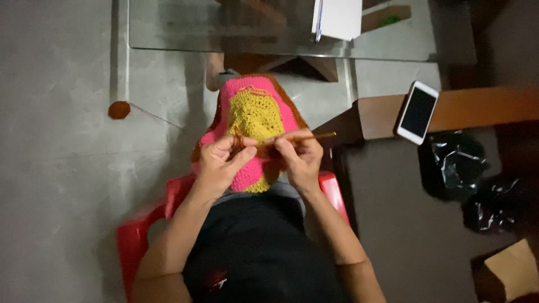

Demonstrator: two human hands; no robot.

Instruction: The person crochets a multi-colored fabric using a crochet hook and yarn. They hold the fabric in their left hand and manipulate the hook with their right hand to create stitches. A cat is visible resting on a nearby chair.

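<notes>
A crocheted piece (255,115) in pink and yellow with a brown border hangs over my lap. My left hand (220,164) pinches its near edge, with brown yarn running over the fingers. My right hand (300,157) grips a thin golden crochet hook (306,136). The hook points left into the work between the two hands, and its tail sticks out to the right. The hook's tip is hidden among my fingers.
I sit on a red plastic chair (137,230) on a grey floor. A brown yarn ball (119,109) lies on the floor at left. A glass table (269,28) with white papers (337,18) stands ahead. A white phone (416,112) rests on a wooden ledge; black bags (477,185) lie at right.
</notes>
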